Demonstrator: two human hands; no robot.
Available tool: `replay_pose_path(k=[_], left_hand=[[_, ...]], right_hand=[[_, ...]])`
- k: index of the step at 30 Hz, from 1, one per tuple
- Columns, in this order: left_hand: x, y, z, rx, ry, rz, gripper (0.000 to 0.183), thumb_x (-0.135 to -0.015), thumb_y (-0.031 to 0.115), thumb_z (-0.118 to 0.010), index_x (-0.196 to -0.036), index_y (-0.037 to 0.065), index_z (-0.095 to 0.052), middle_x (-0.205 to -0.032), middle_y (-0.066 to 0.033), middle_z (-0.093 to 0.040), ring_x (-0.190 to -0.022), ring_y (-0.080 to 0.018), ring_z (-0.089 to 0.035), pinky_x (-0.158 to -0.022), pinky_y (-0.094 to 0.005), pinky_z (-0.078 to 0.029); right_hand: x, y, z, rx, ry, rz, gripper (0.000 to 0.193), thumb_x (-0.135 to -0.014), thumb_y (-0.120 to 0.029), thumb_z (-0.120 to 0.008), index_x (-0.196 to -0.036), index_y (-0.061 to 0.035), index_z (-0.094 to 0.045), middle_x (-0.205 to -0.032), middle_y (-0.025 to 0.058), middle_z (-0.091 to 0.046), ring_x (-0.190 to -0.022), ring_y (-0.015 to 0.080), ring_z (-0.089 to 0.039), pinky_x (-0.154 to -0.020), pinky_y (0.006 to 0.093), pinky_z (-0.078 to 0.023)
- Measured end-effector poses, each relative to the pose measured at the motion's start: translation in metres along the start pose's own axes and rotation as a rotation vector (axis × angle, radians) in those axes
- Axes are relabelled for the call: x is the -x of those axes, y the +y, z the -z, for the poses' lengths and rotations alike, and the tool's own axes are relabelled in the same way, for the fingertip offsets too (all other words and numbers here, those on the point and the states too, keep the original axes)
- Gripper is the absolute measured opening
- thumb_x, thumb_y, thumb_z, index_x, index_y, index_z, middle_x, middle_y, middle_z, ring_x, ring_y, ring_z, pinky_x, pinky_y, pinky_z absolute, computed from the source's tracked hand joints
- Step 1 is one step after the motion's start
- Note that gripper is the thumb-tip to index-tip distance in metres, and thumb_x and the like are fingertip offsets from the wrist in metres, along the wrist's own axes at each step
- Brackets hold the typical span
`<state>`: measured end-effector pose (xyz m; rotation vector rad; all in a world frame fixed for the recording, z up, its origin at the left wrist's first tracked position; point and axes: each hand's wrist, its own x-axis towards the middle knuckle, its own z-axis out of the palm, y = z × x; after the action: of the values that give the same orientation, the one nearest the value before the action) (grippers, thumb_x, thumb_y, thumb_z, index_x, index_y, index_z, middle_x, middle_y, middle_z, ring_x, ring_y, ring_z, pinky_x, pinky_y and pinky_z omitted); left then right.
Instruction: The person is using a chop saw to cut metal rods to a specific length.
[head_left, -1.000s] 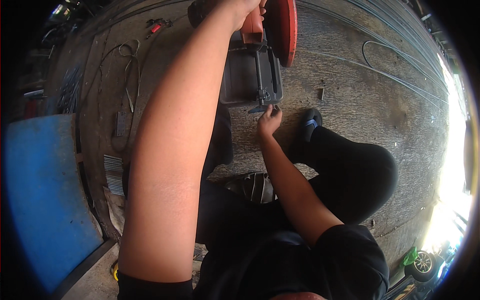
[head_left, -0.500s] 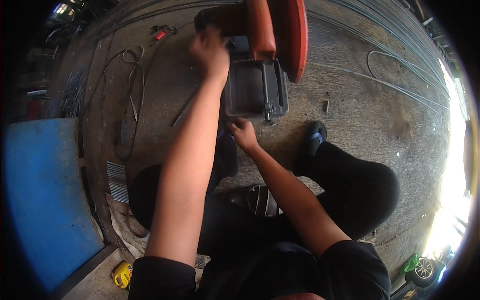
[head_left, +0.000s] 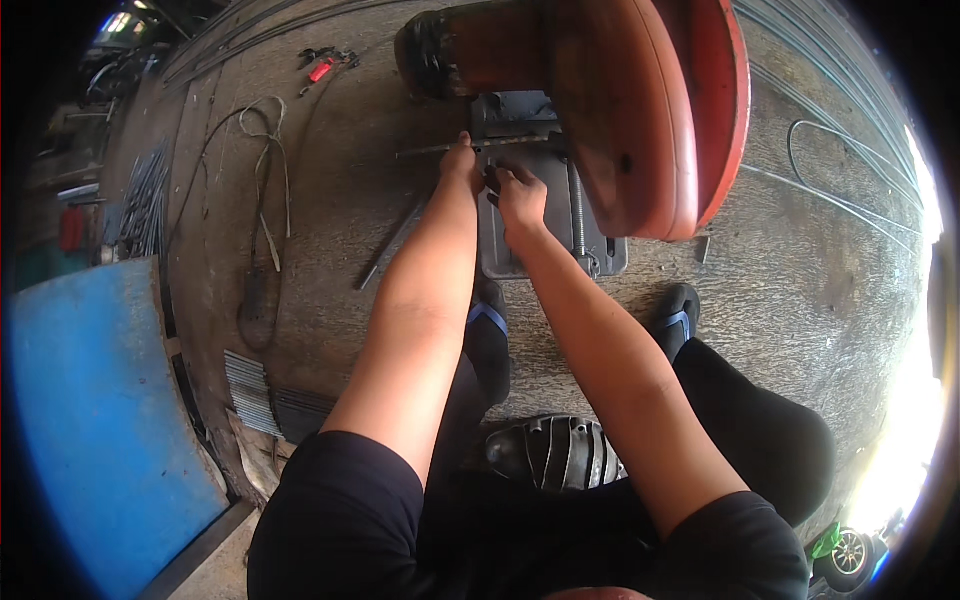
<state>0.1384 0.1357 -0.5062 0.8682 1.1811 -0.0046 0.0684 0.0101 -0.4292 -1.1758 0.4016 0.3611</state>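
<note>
An orange cut-off saw [head_left: 625, 120] stands in front of me, its motor reaching left and its round red guard on the right. Below its head lies the dark grey base [head_left: 505, 262] with a screw clamp [head_left: 578, 215]. My left hand [head_left: 460, 165] is closed at the base's left edge, around a thin metal rod [head_left: 425, 151] that lies crosswise at the back of the base. Close beside it, over the base, my right hand [head_left: 522, 203] has its fingers curled; what they hold, if anything, is hidden.
A blue panel [head_left: 105, 390] stands at left, near a bundle of short rods [head_left: 252, 392]. A looped strap [head_left: 265, 170] and a red-handled tool [head_left: 321, 71] lie on the floor. Long rods [head_left: 830, 110] stretch across the far right. A ribbed black object [head_left: 550, 452] sits between my legs.
My left hand has left the saw's motor end and come down to the rod. My right hand has moved forward from the base's front edge. The saw head looms larger and farther right.
</note>
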Motion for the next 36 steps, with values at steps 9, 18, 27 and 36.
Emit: replay_pose_path(k=[9,18,27,36], left_hand=[[0.065,0.088,0.064,0.439,0.271,-0.241,0.031,-0.093,0.025,-0.055,-0.116,0.004,-0.050,-0.112,-0.0156,-0.056,-0.096,-0.0320,-0.059,-0.077,-0.0446,-0.057],[0.317,0.238,0.139,0.368,0.184,-0.890,0.018,-0.092,0.017,-0.058,-0.101,0.002,-0.056,-0.084,-0.0089,-0.062,-0.073,-0.0243,-0.065,-0.069,-0.0379,-0.055],[0.449,0.202,0.065,0.602,-0.392,-0.835,0.046,-0.095,0.031,-0.050,-0.124,-0.001,-0.035,-0.116,-0.0148,-0.048,-0.097,-0.0310,-0.062,-0.085,-0.0422,-0.055],[0.479,0.108,-0.051,0.453,-0.981,-0.603,0.018,-0.092,0.020,-0.057,-0.099,0.004,-0.058,-0.096,-0.0096,-0.065,-0.091,-0.0217,-0.065,-0.082,-0.0334,-0.057]], right_hand=[[0.060,-0.027,-0.016,0.124,-0.122,-0.016,0.029,-0.086,-0.011,-0.056,-0.111,0.0040,-0.060,-0.095,0.0102,-0.066,-0.086,0.0166,-0.061,-0.073,0.0272,-0.046],[0.223,-0.159,-0.085,0.117,-0.694,0.112,0.037,-0.090,-0.014,-0.055,-0.120,0.0064,-0.053,-0.107,0.0136,-0.065,-0.093,0.0185,-0.063,-0.079,0.0283,-0.048],[0.285,-0.284,-0.079,-0.424,-0.440,0.278,0.029,-0.097,-0.025,-0.049,-0.111,0.0007,-0.051,-0.109,0.0107,-0.058,-0.101,0.0217,-0.061,-0.078,0.0322,-0.049],[0.224,-0.360,0.059,-0.430,-0.268,0.460,0.033,-0.097,-0.025,-0.044,-0.117,0.0011,-0.046,-0.111,0.0152,-0.057,-0.100,0.0248,-0.060,-0.079,0.0340,-0.052]])
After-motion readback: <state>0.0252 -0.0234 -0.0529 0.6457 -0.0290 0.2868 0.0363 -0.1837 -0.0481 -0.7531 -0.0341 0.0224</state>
